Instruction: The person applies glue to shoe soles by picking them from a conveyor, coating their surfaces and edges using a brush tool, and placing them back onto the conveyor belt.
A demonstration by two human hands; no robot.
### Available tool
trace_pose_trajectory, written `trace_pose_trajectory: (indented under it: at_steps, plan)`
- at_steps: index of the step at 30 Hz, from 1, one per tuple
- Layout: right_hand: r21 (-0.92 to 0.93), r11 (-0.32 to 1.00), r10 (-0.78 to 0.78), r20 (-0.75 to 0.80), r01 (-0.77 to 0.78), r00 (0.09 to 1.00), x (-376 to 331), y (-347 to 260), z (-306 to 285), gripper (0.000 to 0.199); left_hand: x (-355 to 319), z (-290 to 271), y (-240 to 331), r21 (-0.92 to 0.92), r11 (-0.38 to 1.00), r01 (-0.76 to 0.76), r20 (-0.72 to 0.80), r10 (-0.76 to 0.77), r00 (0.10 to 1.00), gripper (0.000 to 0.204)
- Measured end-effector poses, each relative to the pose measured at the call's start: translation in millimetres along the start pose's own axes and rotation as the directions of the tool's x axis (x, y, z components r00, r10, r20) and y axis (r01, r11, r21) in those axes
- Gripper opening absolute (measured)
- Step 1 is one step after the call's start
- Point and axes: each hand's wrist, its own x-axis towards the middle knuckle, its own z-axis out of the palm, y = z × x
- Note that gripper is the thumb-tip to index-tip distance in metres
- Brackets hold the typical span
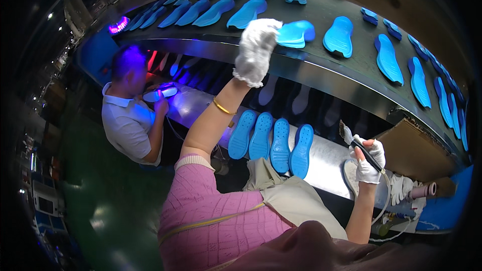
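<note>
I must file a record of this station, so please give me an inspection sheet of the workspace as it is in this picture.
Surface: curved dark conveyor shelf above, shiny metal bench below.
Job's things: blue shoe sole on the shelf at the left hand; brush in the right hand.
Clutter: four blue soles side by side on the bench; spare white gloves; brown cardboard.
Hands: left hand, white glove, raised to the sole on the shelf; right hand, white glove, closed on the brush.
Cables: thin pale hose hanging near the right wrist.
Surroundings: co-worker in a white shirt at the bench under violet light; green floor.
</note>
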Motion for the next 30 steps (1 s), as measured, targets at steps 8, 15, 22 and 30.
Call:
trace_pose_trajectory:
  at_steps: [8,15,22,30]
  plan:
    - [-0.01,0.999,-0.034,-0.109,0.033,0.993,-5,18,-6,0.02,-2,4,37,-0.295,0.952,0.078,0.349,0.032,0.937,0.052]
    - [0.065,0.996,0.06,0.007,-0.06,0.998,-7,9,20,0.023,-135,3,-55,-0.665,0.11,0.739,0.466,-0.712,0.526,0.063]
    - [0.119,0.979,0.167,-0.014,-0.164,0.986,-13,8,25,0.022,-179,26,-57,-0.584,0.047,0.811,0.492,-0.774,0.399,0.102]
    - [0.109,0.985,0.134,-0.001,-0.134,0.991,1,10,35,0.019,-178,54,-47,-0.611,0.031,0.791,0.466,-0.794,0.391,0.102]
